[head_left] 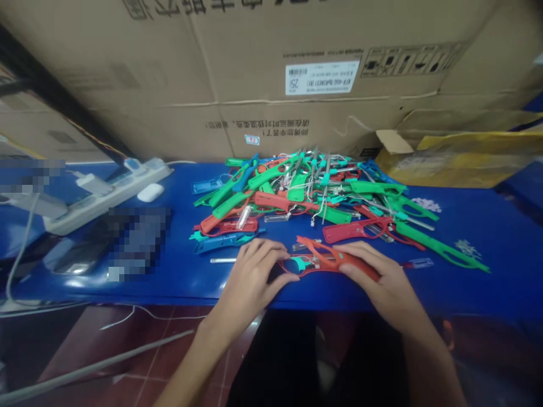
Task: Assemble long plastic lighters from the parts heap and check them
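An orange long-reach lighter [324, 259] lies across the front of the blue table, its casing halves partly apart at the trigger end. A teal trigger piece [302, 263] and small inner parts show in the gap. My left hand [254, 271] pinches the front end with thumb and fingers, and a metal tube [223, 260] sticks out beyond it to the left. My right hand [379, 274] is closed around the handle end. Just behind the lighter lies a clear small tank [306, 245]. Part of the casing is hidden under my fingers.
Behind my hands is a heap of green, red and blue lighter casings [271, 172] with metal tubes and wires. A power strip [106, 198], white earbud case [150, 193] and dark phone [85, 249] are left. A large cardboard box [169, 68] and yellow-taped carton [458, 158] stand behind.
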Demonstrator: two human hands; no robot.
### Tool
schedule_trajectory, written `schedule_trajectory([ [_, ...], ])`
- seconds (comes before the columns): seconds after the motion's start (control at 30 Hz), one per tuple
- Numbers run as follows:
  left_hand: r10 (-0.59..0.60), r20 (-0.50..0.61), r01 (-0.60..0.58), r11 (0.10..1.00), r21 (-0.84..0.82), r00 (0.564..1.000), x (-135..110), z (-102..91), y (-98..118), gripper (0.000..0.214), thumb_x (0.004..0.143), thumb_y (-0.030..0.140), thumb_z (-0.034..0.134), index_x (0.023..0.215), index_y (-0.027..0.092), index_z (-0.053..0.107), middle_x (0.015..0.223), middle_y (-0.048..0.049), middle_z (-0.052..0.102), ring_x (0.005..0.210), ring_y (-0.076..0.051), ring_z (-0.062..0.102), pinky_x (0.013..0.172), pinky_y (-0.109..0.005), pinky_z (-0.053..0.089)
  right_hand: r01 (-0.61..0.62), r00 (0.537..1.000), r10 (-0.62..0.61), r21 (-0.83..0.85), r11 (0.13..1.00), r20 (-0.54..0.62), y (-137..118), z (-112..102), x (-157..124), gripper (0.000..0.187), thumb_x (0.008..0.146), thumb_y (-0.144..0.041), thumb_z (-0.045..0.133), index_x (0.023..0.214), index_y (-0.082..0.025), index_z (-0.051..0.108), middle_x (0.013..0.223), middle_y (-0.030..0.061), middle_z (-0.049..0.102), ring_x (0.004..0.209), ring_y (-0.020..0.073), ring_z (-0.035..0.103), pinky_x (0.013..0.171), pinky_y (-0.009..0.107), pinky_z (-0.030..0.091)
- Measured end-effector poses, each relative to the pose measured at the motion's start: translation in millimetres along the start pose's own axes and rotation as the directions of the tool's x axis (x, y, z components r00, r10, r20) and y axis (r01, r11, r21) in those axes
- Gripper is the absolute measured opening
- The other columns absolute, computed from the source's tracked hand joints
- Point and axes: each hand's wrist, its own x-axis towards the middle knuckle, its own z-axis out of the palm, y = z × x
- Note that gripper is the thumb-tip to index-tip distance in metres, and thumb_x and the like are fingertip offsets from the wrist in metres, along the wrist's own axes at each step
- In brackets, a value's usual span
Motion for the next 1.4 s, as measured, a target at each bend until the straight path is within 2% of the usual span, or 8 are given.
schedule_trajectory([
  [0.33, 0.054, -0.06, -0.049, 0.996, 0.068, 0.997, -3.4, 1.5, 0.5, 0.028, 0.091, 0.039, 0.072, 0.112, 0.021, 0.066, 0.114, -0.0054, 0.072, 0.108, -0.025, 0.064, 0.093, -0.043, 0.047, 0.031, 0.995, -0.022, 0.089, 0.996, -0.096, 1.3, 2.9, 0.9, 0.027, 0.09, -0.041, 0.069, 0.111, -0.026, 0.074, 0.117, 0.0053, 0.074, 0.113, 0.0249, 0.068, 0.101, 0.038, 0.052],
  [0.57, 0.048, -0.076, -0.039, 0.993, 0.109, 0.996, -4.3, 2.4, 0.6, 0.024, 0.093, 0.034, 0.072, 0.111, 0.02, 0.064, 0.113, -0.007, 0.071, 0.108, -0.026, 0.063, 0.094, -0.045, 0.047, 0.069, 0.987, -0.06, 0.056, 0.996, -0.149, -5.9, 0.3, 1.7, 0.029, 0.091, -0.042, 0.069, 0.111, -0.022, 0.073, 0.117, 0.008, 0.074, 0.112, 0.0256, 0.068, 0.102, 0.043, 0.052],
  [0.73, 0.047, -0.1, -0.035, 0.992, 0.123, 0.994, -5.9, 5.1, -1.1, 0.042, 0.091, 0.036, 0.074, 0.126, 0.02, 0.058, 0.114, -0.0076, 0.071, 0.109, -0.028, 0.062, 0.094, -0.046, 0.049, 0.176, 0.982, -0.183, -0.118, 0.977, -0.054, -9.9, 1.9, 10.3, 0.026, 0.094, -0.042, 0.067, 0.113, -0.024, 0.072, 0.113, 0.0069, 0.074, 0.106, 0.0245, 0.07, 0.096, 0.04, 0.056],
  [0.9, -0.044, -0.123, 0.048, 0.998, 0.033, 0.991, -10.5, 2.2, -1.6, 0.06, 0.093, 0.042, 0.071, 0.142, 0.02, 0.045, 0.13, -0.0103, 0.064, 0.123, -0.028, 0.055, 0.104, -0.046, 0.046, 0.259, 0.954, -0.286, -0.23, 0.938, -0.088, -6.5, 11.6, 21.4, 0.028, 0.097, -0.041, 0.065, 0.119, -0.024, 0.068, 0.117, 0.008, 0.074, 0.108, 0.025, 0.069, 0.096, 0.041, 0.054],
  [1.07, -0.128, -0.243, 0.113, 0.991, -0.076, 0.962, -11.9, -3.4, -4.5, 0.048, 0.101, 0.029, 0.062, 0.145, 0.023, 0.044, 0.141, -0.0108, 0.055, 0.132, -0.025, 0.049, 0.111, -0.043, 0.042, 0.331, 0.933, -0.358, -0.302, 0.894, -0.038, -4.0, 16.7, 20.2, 0.025, 0.097, -0.037, 0.066, 0.119, -0.024, 0.069, 0.109, 0.0061, 0.075, 0.102, 0.0237, 0.068, 0.094, 0.042, 0.052],
  [1.17, -0.059, -0.201, 0.058, 0.998, -0.014, 0.978, -11.0, -3.5, -6.7, 0.032, 0.103, 0.018, 0.056, 0.134, 0.025, 0.056, 0.135, -0.007, 0.061, 0.127, -0.025, 0.051, 0.107, -0.044, 0.043, 0.347, 0.935, -0.354, -0.322, 0.881, 0.038, -5.3, 14.4, 17.4, 0.026, 0.097, -0.036, 0.066, 0.122, -0.027, 0.066, 0.112, 0.005, 0.074, 0.106, 0.0241, 0.066, 0.096, 0.044, 0.05],
  [1.23, -0.028, -0.162, 0.036, 0.998, 0.046, 0.986, -11.1, -2.4, -7.6, 0.028, 0.102, 0.014, 0.054, 0.127, 0.025, 0.061, 0.134, -0.0057, 0.063, 0.126, -0.027, 0.05, 0.106, -0.048, 0.041, 0.353, 0.935, -0.34, -0.33, 0.876, 0.096, -6.5, 12.9, 16.7, 0.026, 0.098, -0.036, 0.064, 0.123, -0.028, 0.064, 0.114, 0.0039, 0.074, 0.107, 0.0235, 0.065, 0.096, 0.042, 0.05],
  [1.4, -0.075, -0.159, 0.093, 0.99, 0.108, 0.984, -13.2, -6.8, -9.1, 0.034, 0.101, 0.018, 0.057, 0.134, 0.026, 0.059, 0.139, -0.0064, 0.061, 0.129, -0.03, 0.048, 0.106, -0.052, 0.039, 0.391, 0.92, -0.366, -0.354, 0.849, 0.138, -9.3, 14.8, 17.1, 0.026, 0.102, -0.035, 0.059, 0.127, -0.029, 0.059, 0.114, 0.0029, 0.074, 0.107, 0.0234, 0.063, 0.096, 0.041, 0.047],
])
